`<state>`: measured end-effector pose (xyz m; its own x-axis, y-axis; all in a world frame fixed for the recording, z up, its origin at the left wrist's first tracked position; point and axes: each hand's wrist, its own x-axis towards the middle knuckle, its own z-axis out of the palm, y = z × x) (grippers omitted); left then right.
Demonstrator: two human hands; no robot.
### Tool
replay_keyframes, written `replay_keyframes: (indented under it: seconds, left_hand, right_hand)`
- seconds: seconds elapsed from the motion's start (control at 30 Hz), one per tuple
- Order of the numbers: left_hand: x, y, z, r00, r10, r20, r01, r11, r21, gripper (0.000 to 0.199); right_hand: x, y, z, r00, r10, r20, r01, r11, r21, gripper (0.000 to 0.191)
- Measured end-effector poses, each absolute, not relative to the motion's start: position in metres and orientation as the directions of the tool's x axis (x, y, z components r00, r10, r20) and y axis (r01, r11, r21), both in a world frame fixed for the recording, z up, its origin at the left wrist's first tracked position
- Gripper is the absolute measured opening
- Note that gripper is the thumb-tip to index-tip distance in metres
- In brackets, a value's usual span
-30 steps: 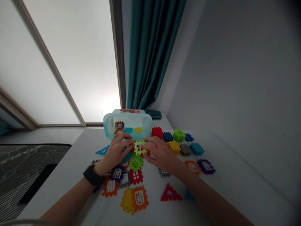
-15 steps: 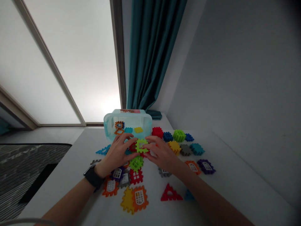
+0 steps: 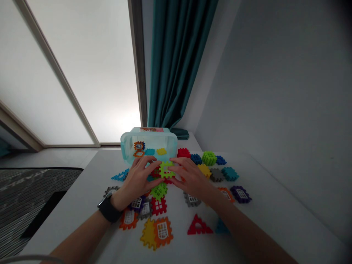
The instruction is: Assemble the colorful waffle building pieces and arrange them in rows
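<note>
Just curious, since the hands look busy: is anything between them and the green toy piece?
Nothing visible: the left hand and right hand reach the green toy piece directly, with a red piece lying beneath it.

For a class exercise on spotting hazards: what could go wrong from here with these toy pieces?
The lime piece, held between the left hand and right hand, might slip and knock the red piece beneath it. The left wrist could also brush the grey piece, which lies close to the edge of the table, and push it off.
</note>
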<state>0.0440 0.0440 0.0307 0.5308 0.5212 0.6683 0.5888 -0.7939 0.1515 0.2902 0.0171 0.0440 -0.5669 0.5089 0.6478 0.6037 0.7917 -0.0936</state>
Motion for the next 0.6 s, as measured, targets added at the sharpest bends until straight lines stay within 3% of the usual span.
replay_keyframes:
  seconds: [0.3, 0.6]
  left_hand:
    - [0.0507, 0.0373, 0.0346, 0.532, 0.622, 0.574, 0.584, -0.761, 0.283, 0.039]
    - [0.0533, 0.0361, 0.0308, 0.520, 0.644, 0.562, 0.613, -0.739, 0.280, 0.042]
  right_hand:
    - [0.2899, 0.0167, 0.0432, -0.521, 0.641, 0.564, 0.618, 0.739, -0.268, 0.023]
    - [0.2961, 0.0217, 0.0488, -0.573, 0.660, 0.486, 0.605, 0.741, -0.292, 0.022]
